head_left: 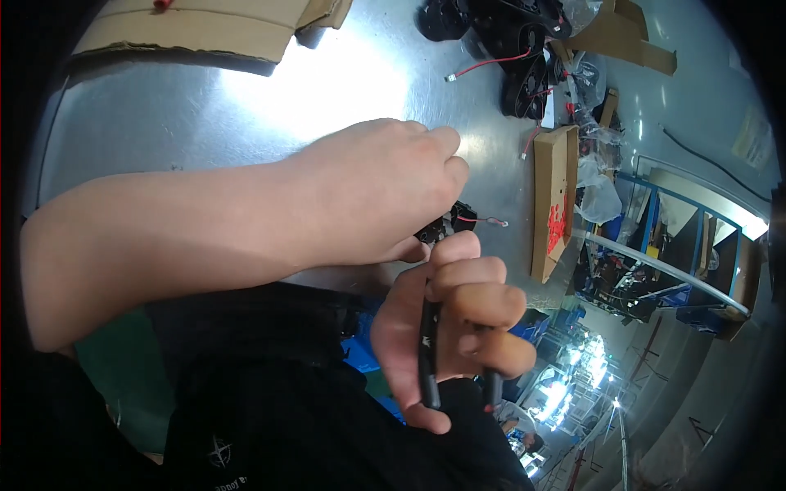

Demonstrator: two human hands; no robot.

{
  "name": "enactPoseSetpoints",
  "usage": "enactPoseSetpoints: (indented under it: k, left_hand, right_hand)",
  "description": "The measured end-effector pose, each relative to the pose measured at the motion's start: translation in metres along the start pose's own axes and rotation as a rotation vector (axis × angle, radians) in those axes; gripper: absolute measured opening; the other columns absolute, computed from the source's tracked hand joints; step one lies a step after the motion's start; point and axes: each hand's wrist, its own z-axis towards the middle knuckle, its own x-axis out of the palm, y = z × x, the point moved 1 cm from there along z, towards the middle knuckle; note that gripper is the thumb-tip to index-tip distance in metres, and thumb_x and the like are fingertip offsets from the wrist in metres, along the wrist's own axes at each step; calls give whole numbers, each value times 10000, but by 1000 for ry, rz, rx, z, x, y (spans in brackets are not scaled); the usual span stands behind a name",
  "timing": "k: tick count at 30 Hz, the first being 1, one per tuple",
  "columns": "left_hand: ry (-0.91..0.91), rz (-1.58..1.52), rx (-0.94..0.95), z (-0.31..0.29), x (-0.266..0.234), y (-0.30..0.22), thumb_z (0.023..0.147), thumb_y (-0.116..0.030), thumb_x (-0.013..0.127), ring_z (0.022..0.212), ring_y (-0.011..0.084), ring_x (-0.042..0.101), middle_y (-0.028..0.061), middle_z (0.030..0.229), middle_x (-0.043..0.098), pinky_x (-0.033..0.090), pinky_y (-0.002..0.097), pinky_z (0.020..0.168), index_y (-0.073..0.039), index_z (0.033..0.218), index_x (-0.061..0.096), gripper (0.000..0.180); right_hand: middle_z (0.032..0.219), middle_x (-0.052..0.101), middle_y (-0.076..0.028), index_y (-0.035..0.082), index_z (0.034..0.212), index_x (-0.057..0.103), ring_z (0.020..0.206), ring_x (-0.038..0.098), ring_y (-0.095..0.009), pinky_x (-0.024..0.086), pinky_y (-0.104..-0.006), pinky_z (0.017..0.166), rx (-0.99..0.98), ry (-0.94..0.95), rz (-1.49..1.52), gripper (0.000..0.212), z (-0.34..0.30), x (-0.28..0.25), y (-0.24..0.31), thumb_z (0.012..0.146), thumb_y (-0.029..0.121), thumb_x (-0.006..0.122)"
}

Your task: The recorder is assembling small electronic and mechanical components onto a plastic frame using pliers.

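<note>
My left hand (393, 168) reaches across from the left, its fingers curled down at the table edge. Under its fingers and beside its thumb shows a black fan-like part (465, 217), mostly hidden, with a thin red lead ending in a small white plug. My right hand (471, 307) is just below and nearer to me, its fingers wrapped round pliers with two black handles (429, 352). The handles stand apart and point down toward me. The jaws are covered by my hands, so whether they touch the part cannot be seen.
A shiny metal table (205, 131) carries a flat cardboard piece (188, 33) at far left. Several black fan-like parts (524, 49) with wired plugs are heaped at far right. Right of my hands, an open cardboard tray (542, 204) holds small red pieces (557, 225). Plastic bags lie beyond.
</note>
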Motion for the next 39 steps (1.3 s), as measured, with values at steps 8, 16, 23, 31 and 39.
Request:
enactPoseSetpoints:
  k: [8,16,23,31,39]
  left_hand:
    - [56,-58,14,4,-3,1,780,-311,875,1000,297,694,136,1048,649,583,378,884,9,1015,651,456]
    - [43,-16,-15,4,0,3,775,-351,878,1016,298,670,130,1043,624,568,389,888,6,1043,627,511]
    - [-9,-71,14,3,6,6,719,-295,892,942,317,602,122,994,544,511,428,822,-41,972,550,495]
    - [-49,-98,16,3,8,8,698,-262,900,936,319,599,120,1001,543,509,426,818,-52,980,548,497]
    - [-61,-101,23,5,9,9,709,-235,889,963,310,581,116,1010,543,503,422,836,-58,982,541,476]
  right_hand:
    - [905,461,-99,90,1082,419,679,468,-215,384,-379,615,275,-110,31,610,29,-25,15,957,659,598]
    - [884,459,-77,101,1063,435,667,471,-196,362,-359,581,106,-41,-12,500,39,-31,24,983,546,647]
    - [875,442,-75,99,1129,462,688,456,-188,355,-353,611,375,-51,111,648,44,-39,6,913,694,600]
    - [888,440,-55,94,1162,497,691,426,-164,320,-329,618,506,-1,232,693,56,-37,-6,875,714,615]
    - [875,412,-37,90,1157,507,689,392,-154,305,-320,630,500,-55,263,650,59,-46,0,890,668,637]
